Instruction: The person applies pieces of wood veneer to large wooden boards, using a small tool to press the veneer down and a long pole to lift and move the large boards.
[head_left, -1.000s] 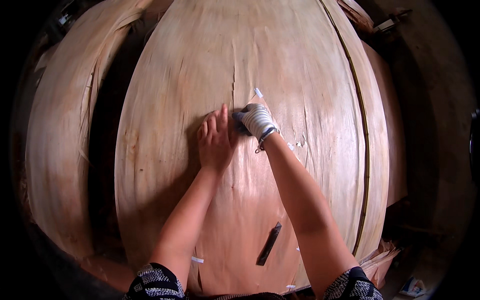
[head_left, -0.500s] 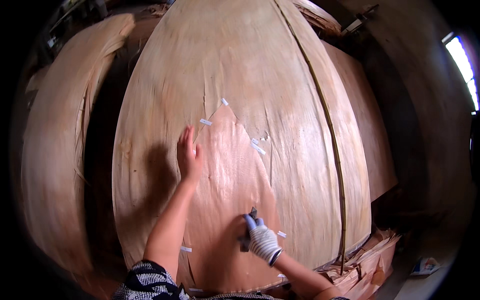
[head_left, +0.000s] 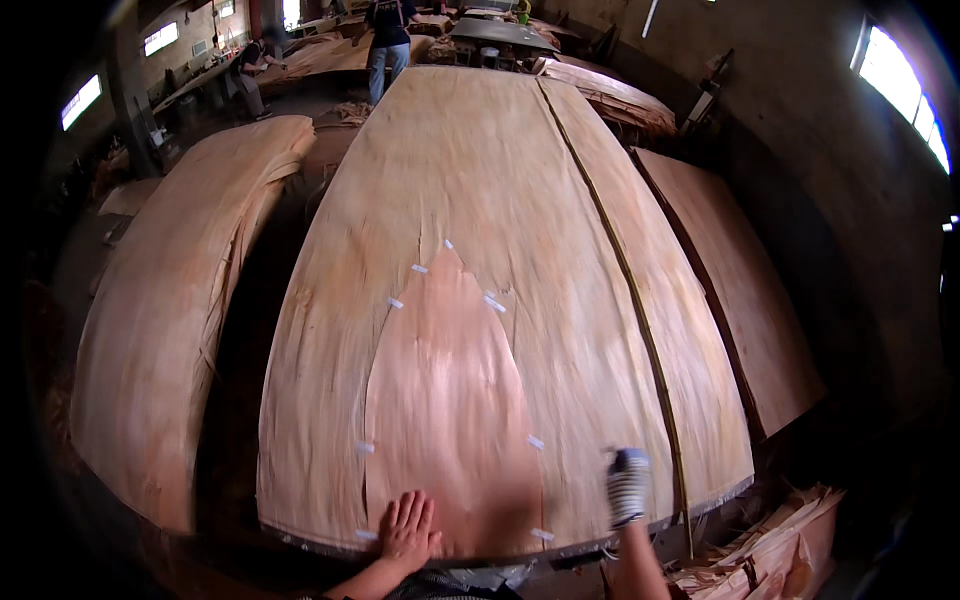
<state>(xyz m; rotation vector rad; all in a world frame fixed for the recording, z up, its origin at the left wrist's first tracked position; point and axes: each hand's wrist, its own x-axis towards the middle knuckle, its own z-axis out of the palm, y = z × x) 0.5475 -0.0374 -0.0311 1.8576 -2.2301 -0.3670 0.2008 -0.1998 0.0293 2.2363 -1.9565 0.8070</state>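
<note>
A pinkish pointed wood-veneer piece [head_left: 450, 390] lies on a large pale veneer sheet [head_left: 570, 390]. Short white tape strips [head_left: 536, 442] sit along both of its edges and at its tip. My bare left hand [head_left: 407, 528] rests palm down near the piece's lower left, fingers stretched out. To the right, over the pale sheet, is my right hand [head_left: 627, 488] in a striped, blue-tipped glove, its fingers closed. A dark bit of a hand tool shows at its fingers; blur hides the tool's kind.
A long thin stick [head_left: 645, 330] runs down the sheet's right side. Veneer stacks stand at left [head_left: 190, 300] and right [head_left: 735, 280]. Torn veneer scraps [head_left: 770, 545] lie at the lower right. Two people [head_left: 388, 45] are at the back among other stacks.
My view has tilted up, showing the room behind. My left hand has come down to the near edge and lies flat. My right hand has moved right, off the pink piece.
</note>
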